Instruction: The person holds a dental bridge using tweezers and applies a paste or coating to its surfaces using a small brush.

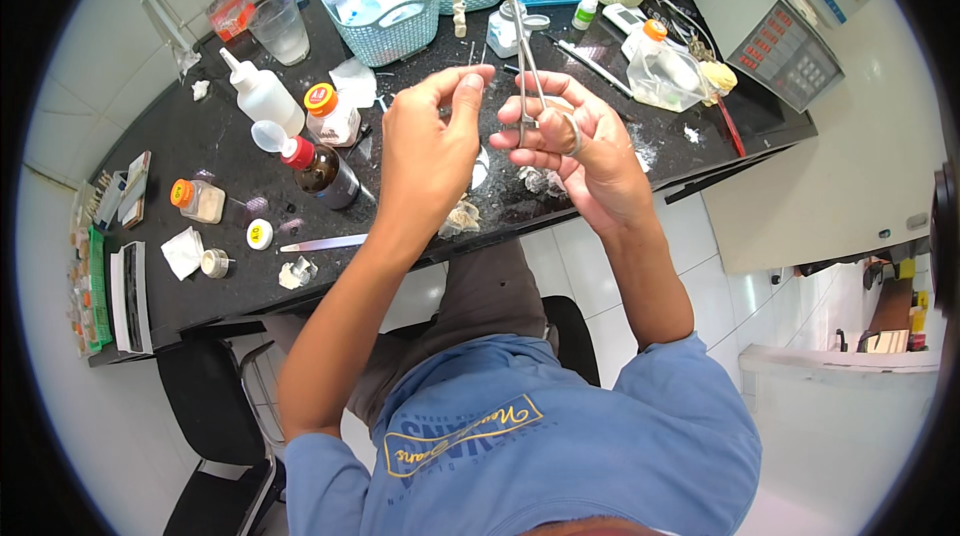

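My right hand (pixel 575 136) holds an upright metal scissor-handled clamp (pixel 528 66), with fingers at its finger rings. A curved row of small off-white tooth-like pieces (pixel 460 11) is at the clamp's upper end. My left hand (pixel 435 131), just left of it, has thumb and index finger pinched on what looks like a thin two-pronged metal tool (pixel 474 56); its lower part is hidden by the fingers. Beneath and beside my hands are pale powdery scraps (pixel 460 218), an orange-lidded jar (pixel 332 121) and a brown bottle (pixel 328 179) with a red cap.
The black worktop (pixel 200 296) carries a white squeeze bottle (pixel 265 101), a clear cup (pixel 283 33), plastic baskets (pixel 395 36), a plastic bag (pixel 665 76) and several jars. A grey machine (pixel 770 46) stands at right, an empty black chair (pixel 200 406) at lower left.
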The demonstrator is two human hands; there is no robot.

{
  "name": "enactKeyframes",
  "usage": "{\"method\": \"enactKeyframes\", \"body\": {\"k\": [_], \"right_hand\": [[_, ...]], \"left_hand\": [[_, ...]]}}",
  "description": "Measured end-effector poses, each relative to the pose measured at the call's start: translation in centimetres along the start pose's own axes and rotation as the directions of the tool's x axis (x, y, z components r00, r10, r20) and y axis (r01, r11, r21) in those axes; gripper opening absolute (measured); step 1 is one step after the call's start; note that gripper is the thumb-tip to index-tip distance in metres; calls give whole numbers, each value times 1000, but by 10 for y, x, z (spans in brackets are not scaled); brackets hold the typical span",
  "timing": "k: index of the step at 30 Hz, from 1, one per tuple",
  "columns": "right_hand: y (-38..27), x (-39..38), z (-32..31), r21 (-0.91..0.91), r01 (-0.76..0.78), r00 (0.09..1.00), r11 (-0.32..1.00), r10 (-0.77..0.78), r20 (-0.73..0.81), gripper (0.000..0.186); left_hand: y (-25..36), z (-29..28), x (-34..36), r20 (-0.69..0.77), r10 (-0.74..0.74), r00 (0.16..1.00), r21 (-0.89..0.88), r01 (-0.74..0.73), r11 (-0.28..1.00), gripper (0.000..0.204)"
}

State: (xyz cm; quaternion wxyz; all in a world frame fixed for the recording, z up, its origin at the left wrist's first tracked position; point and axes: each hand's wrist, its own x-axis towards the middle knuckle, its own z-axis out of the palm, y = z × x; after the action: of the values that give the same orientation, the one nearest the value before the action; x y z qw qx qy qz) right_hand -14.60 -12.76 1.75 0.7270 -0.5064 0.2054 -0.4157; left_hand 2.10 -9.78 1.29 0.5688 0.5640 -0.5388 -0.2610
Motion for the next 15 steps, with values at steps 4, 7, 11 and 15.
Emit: {"method": "enactKeyframes", "body": {"k": [4, 7, 11, 15], "right_hand": [[10, 2, 13, -115, 96, 993, 989, -103, -63, 38], [18, 2, 18, -164, 163, 983, 973, -175, -58, 32], [23, 5, 33, -184, 204, 973, 962, -220, -72, 32], [27, 8, 44, -277, 239, 950, 931, -283, -130, 37]], "left_hand": [[13, -1, -18, 93, -135, 986, -399, 162, 903, 33], [17, -8, -20, 195, -184, 963, -475, 257, 842, 36], [13, -11, -27, 205, -118, 972, -450, 201, 870, 47], [15, -7, -31, 166, -56, 985, -563, 141, 814, 39]]}}
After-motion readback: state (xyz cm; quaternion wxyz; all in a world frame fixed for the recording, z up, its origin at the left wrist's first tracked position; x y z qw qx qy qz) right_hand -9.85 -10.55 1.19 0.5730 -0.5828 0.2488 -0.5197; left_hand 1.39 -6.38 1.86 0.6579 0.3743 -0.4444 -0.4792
